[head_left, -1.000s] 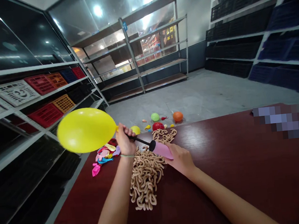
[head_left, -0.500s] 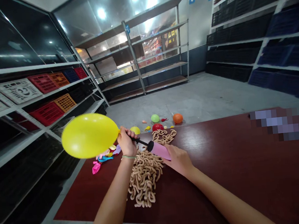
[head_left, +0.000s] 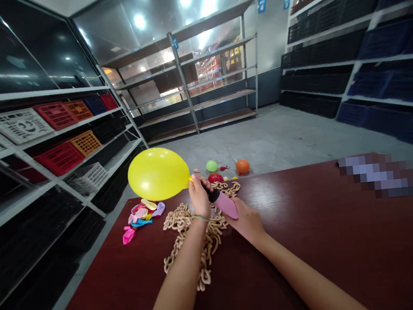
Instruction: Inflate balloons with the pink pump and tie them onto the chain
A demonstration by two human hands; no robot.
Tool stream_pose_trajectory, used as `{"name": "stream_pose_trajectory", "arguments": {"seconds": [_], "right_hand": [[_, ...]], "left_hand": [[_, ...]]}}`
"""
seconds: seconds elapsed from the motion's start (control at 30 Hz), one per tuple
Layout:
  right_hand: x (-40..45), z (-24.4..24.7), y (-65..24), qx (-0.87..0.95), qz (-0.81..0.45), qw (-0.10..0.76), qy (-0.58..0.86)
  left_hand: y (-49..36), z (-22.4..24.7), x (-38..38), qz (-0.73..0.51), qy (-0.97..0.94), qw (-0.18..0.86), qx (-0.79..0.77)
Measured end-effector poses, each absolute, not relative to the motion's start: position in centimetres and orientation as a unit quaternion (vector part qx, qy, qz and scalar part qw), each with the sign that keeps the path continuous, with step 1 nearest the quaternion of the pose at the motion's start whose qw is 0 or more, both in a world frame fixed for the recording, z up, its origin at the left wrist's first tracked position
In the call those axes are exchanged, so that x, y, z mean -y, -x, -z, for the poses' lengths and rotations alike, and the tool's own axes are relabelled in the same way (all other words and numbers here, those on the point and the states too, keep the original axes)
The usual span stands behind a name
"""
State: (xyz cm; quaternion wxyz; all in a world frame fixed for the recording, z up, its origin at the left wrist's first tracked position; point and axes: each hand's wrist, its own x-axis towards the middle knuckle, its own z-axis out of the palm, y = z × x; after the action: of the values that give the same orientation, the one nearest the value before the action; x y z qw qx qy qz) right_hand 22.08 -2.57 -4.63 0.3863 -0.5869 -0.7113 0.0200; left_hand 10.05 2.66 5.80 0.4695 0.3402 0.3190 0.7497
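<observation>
A yellow balloon [head_left: 158, 173], inflated and rounded, points its neck toward my left hand [head_left: 199, 194]. That hand is closed around the balloon's neck and the black nozzle end of a balloon pump. My right hand [head_left: 247, 219] grips the pump's pink body [head_left: 226, 205], which slants down to the right. The pump's black rod is out of sight between the hands. Beneath both hands a heap of beige, curled, worm-like pieces [head_left: 178, 221] lies on the table. Several uninflated balloons [head_left: 142, 214] in pink, blue, yellow and purple lie left of the heap.
The dark red table [head_left: 309, 233] fills the foreground, with a pixelated item [head_left: 376, 175] at its right. Beyond its far edge are green [head_left: 212, 165], orange [head_left: 243, 166] and red [head_left: 216, 178] balloons. Shelving with crates [head_left: 60, 157] stands left; more racks stand behind and right.
My left hand and the yellow balloon have moved right, toward my right hand. The pump has shortened, its black rod no longer showing. Both hands keep their hold.
</observation>
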Motion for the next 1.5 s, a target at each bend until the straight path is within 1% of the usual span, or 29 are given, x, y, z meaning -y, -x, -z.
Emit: {"name": "stream_pose_trajectory", "arguments": {"seconds": [0.23, 0.33, 0.53, 0.67, 0.83, 0.97, 1.1, 1.2, 1.33, 1.5], "right_hand": [[2.6, 4.7, -22.1, 0.724, -0.016, 0.373, 0.58], [2.9, 4.6, -22.2, 0.74, -0.002, 0.365, 0.565], [3.4, 4.4, -21.9, 0.773, 0.026, 0.339, 0.535], [3.2, 4.8, -21.9, 0.781, 0.049, 0.333, 0.526], [3.3, 4.8, -22.0, 0.783, 0.064, 0.327, 0.526], [3.5, 4.1, -22.4, 0.782, 0.066, 0.315, 0.533], [3.1, 3.0, -23.6, 0.754, 0.056, 0.336, 0.562], [2.7, 2.0, -24.5, 0.752, 0.051, 0.332, 0.568], [2.8, 1.1, -25.0, 0.789, 0.063, 0.273, 0.547], [2.7, 1.2, -24.9, 0.837, 0.052, 0.209, 0.504]], "left_hand": [[-9.3, -5.4, -0.8, -0.769, -0.299, 0.492, -0.278], [-9.5, -5.3, -0.1, -0.791, -0.281, 0.463, -0.284], [-8.0, -5.5, 0.2, -0.813, -0.251, 0.392, -0.351], [-6.3, -5.4, 0.1, -0.807, -0.264, 0.366, -0.382], [-4.8, -5.8, -0.2, -0.805, -0.292, 0.359, -0.371], [-2.2, -6.7, -0.8, -0.842, -0.259, 0.336, -0.334], [1.6, -7.0, -0.8, -0.833, -0.278, 0.295, -0.376], [3.5, -5.9, -0.4, -0.811, -0.312, 0.282, -0.406], [3.9, -3.3, -0.3, -0.779, -0.327, 0.305, -0.44], [3.4, -0.1, -0.7, -0.741, -0.372, 0.33, -0.451]]}}
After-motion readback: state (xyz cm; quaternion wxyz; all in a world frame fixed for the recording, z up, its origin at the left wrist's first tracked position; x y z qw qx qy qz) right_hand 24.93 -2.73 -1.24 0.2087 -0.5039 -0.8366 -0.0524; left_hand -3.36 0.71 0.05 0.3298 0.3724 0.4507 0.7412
